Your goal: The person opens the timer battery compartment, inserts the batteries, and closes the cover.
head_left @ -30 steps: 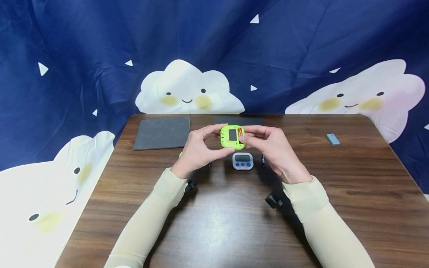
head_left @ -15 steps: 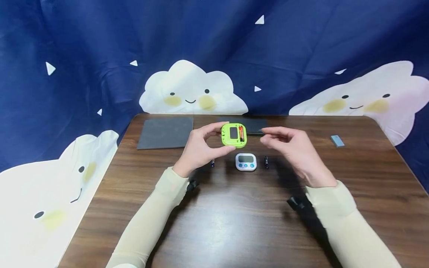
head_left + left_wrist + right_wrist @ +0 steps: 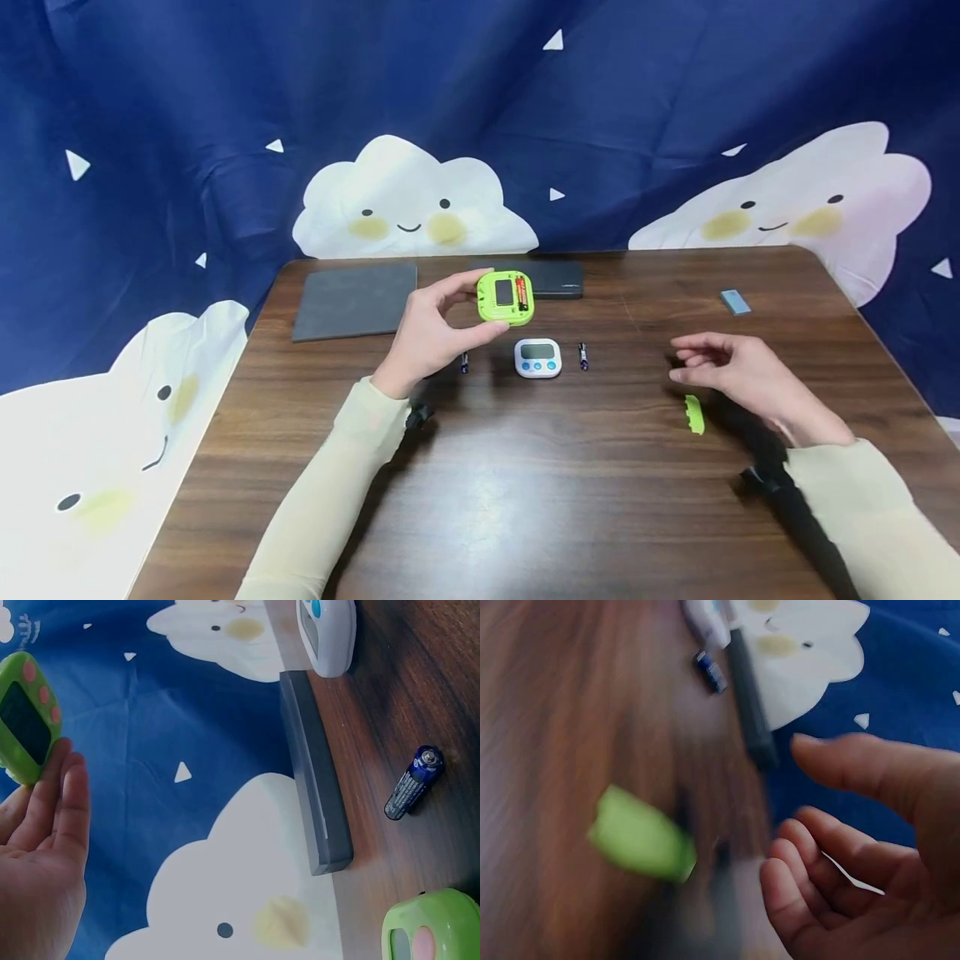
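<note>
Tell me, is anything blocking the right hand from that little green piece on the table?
No, nothing visible is in the way. The green piece lies on the tabletop, close to the empty right hand. A battery and the white timer are farther left.

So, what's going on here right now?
A person's left hand holds up a green timer, its back open and a red battery in place. The right hand is empty, near a green cover lying on the table. A white timer lies between two loose batteries.
</note>
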Available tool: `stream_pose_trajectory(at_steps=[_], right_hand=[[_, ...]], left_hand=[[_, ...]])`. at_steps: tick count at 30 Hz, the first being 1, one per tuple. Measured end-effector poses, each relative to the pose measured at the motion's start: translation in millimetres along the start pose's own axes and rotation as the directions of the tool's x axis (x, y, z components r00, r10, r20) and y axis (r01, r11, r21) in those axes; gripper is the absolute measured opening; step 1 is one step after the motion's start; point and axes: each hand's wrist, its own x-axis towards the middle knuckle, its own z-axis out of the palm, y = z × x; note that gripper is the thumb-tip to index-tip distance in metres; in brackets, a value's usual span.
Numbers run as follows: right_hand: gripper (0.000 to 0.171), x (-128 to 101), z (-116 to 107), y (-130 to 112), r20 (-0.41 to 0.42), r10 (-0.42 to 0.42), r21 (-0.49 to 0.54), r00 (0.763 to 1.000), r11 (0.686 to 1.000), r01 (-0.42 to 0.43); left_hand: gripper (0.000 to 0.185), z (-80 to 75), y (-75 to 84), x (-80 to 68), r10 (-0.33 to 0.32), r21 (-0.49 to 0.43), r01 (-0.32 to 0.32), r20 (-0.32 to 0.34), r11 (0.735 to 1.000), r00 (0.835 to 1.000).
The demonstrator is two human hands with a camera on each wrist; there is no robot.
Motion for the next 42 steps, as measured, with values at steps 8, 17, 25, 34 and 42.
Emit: stream_pose_trajectory(at_steps=[8, 17, 25, 34, 42], right_hand=[[0.057, -22, 0, 28, 0.071, -0.073, -0.166, 0.995, 0.982, 0.084], [0.056, -33, 5, 36, 0.075, -0.135, -0.239, 0.988, 0.959, 0.150], [0.057, -35, 8, 35, 0.054, -0.121, -0.263, 0.991, 0.956, 0.131], [0.053, -35, 9, 34, 0.033, -0.134, -0.282, 0.990, 0.950, 0.138], [0.050, -37, 14, 35, 0.018, -0.197, -0.285, 0.980, 0.939, 0.194]], left_hand=[[0.067, -4.0, 3.2, -2.2, 0.002, -0.003, -0.002, -0.026, 1.000, 1.000], [0.066, -3.8, 3.9, -1.6, -0.002, -0.011, 0.001, -0.018, 1.000, 1.000], [0.065, -2.3, 3.4, -2.0, 0.002, -0.006, -0.002, -0.023, 1.000, 1.000], [0.066, -0.7, 2.7, -0.3, 0.002, -0.005, -0.002, -0.017, 1.000, 1.000], [0.065, 1.0, 1.7, 0.1, 0.002, -0.001, -0.002, -0.013, 1.000, 1.000]])
